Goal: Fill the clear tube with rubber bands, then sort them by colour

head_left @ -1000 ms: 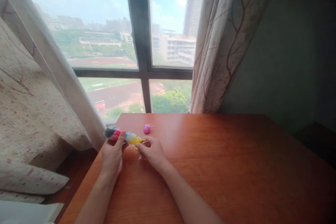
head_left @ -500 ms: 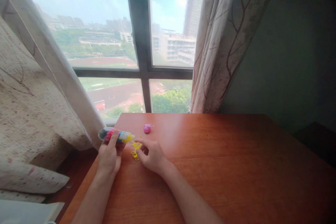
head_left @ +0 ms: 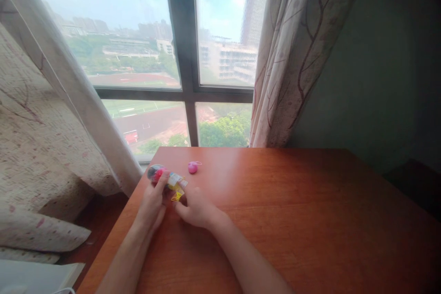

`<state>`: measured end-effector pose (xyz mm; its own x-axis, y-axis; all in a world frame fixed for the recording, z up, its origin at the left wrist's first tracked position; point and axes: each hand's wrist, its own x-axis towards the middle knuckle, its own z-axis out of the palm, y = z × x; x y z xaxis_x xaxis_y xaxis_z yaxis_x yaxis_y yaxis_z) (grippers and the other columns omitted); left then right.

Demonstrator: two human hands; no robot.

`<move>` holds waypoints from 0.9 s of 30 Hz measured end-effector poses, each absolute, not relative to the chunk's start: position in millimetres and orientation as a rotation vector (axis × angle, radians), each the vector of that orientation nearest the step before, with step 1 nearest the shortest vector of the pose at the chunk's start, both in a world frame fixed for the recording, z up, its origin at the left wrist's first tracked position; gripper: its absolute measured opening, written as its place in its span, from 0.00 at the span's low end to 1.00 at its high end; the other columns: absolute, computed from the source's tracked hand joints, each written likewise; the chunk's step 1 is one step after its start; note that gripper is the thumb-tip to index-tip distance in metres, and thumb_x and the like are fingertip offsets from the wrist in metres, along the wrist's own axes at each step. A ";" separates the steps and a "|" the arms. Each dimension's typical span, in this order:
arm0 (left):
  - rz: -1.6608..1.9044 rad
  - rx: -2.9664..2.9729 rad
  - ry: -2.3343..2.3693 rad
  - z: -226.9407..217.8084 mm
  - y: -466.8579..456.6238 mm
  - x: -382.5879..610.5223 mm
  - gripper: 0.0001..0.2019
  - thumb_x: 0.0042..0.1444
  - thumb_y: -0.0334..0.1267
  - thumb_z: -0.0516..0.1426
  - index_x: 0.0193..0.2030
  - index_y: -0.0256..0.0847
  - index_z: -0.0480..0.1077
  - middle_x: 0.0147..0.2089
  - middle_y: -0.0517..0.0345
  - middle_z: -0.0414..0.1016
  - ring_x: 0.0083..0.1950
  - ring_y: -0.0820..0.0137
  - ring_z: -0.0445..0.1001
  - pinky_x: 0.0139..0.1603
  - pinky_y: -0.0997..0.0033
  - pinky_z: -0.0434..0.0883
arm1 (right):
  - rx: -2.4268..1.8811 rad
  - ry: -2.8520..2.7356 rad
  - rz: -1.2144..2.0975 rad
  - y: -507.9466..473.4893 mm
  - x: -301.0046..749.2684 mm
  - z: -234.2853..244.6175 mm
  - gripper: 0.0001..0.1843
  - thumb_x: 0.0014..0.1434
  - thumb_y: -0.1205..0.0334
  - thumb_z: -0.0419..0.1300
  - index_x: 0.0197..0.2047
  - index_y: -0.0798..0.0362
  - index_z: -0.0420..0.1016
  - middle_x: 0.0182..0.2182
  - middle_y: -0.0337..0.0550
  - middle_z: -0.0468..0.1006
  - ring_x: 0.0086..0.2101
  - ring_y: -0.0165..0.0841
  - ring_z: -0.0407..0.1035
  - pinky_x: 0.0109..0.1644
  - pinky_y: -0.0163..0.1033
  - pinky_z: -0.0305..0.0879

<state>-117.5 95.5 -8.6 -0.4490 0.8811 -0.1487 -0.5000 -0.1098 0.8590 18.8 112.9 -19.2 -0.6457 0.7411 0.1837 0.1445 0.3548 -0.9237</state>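
My left hand [head_left: 153,200] is wrapped round a clear tube-shaped container [head_left: 177,180], tilted with its narrower end down to the right. Black, pink and yellow small bands show through its wall, along with a whitish label. Close to that lower end is my right hand [head_left: 198,207], its index finger at the container and its thumb apart from it, beside the yellow bands [head_left: 177,197]. Its other fingers are hidden. A round pink cap [head_left: 192,167] with a pale loop lies on the table just beyond the hands.
The brown wooden table [head_left: 292,220] stretches far to the right and ends at the window [head_left: 189,96]. Curtains [head_left: 292,55] hang on both sides. At the lower left, a white object [head_left: 37,278] stands beside the table.
The container has moved right and its lower end has dipped towards the yellow bands. My right hand has shifted slightly down, and fewer of the yellow bands show.
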 end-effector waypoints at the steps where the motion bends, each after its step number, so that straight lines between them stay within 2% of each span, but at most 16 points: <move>1: 1.762 0.516 1.139 -8.3 95.6 -117.7 0.19 0.41 0.42 0.72 0.35 0.38 0.70 0.30 0.64 0.74 0.25 0.77 0.72 0.21 0.84 0.71 | -0.755 -1.991 1.383 112.8 18.3 -17.2 0.25 0.58 0.66 0.56 0.59 0.49 0.66 0.21 0.32 0.68 0.19 0.27 0.61 0.22 0.31 0.54; 5: 1.848 0.553 1.195 -6.6 95.9 -117.9 0.22 0.39 0.45 0.72 0.36 0.39 0.70 0.30 0.65 0.73 0.27 0.77 0.72 0.25 0.83 0.72 | -0.637 -1.698 1.917 112.3 15.4 -13.6 0.28 0.61 0.56 0.57 0.63 0.49 0.57 0.19 0.28 0.69 0.16 0.26 0.63 0.20 0.29 0.56; 8: 1.887 0.564 1.233 -6.0 95.9 -117.6 0.22 0.37 0.46 0.72 0.35 0.38 0.70 0.32 0.65 0.73 0.29 0.76 0.72 0.26 0.82 0.72 | -0.542 -1.407 2.160 114.3 14.5 -18.0 0.32 0.58 0.46 0.60 0.60 0.50 0.59 0.20 0.28 0.71 0.15 0.24 0.63 0.18 0.26 0.52; 11: 1.908 0.564 1.255 -5.3 95.9 -117.3 0.23 0.37 0.46 0.72 0.36 0.38 0.70 0.33 0.65 0.73 0.31 0.76 0.72 0.28 0.82 0.71 | -0.475 -1.221 2.261 118.0 14.7 -24.7 0.32 0.55 0.45 0.63 0.57 0.52 0.62 0.21 0.30 0.73 0.16 0.23 0.65 0.17 0.25 0.50; 14: 1.905 0.569 1.263 -3.7 96.2 -116.2 0.23 0.37 0.46 0.72 0.35 0.38 0.70 0.33 0.64 0.73 0.31 0.75 0.73 0.28 0.81 0.71 | -0.505 -1.168 2.260 120.8 13.5 -29.3 0.31 0.53 0.45 0.64 0.54 0.54 0.65 0.22 0.32 0.75 0.17 0.24 0.67 0.18 0.26 0.51; 22: 1.868 0.566 1.250 0.2 96.8 -113.1 0.23 0.35 0.45 0.73 0.33 0.38 0.70 0.32 0.63 0.74 0.30 0.74 0.73 0.28 0.80 0.73 | -0.684 -1.166 1.945 122.5 11.0 -30.8 0.32 0.44 0.41 0.69 0.44 0.58 0.74 0.21 0.37 0.77 0.17 0.26 0.67 0.19 0.29 0.56; 27: 1.859 0.558 1.248 -3.6 98.4 -111.9 0.23 0.33 0.45 0.73 0.32 0.38 0.70 0.31 0.62 0.74 0.30 0.73 0.74 0.27 0.79 0.74 | -0.776 -1.226 1.852 126.3 12.6 -30.9 0.29 0.45 0.42 0.68 0.41 0.57 0.75 0.23 0.40 0.78 0.17 0.27 0.67 0.20 0.30 0.58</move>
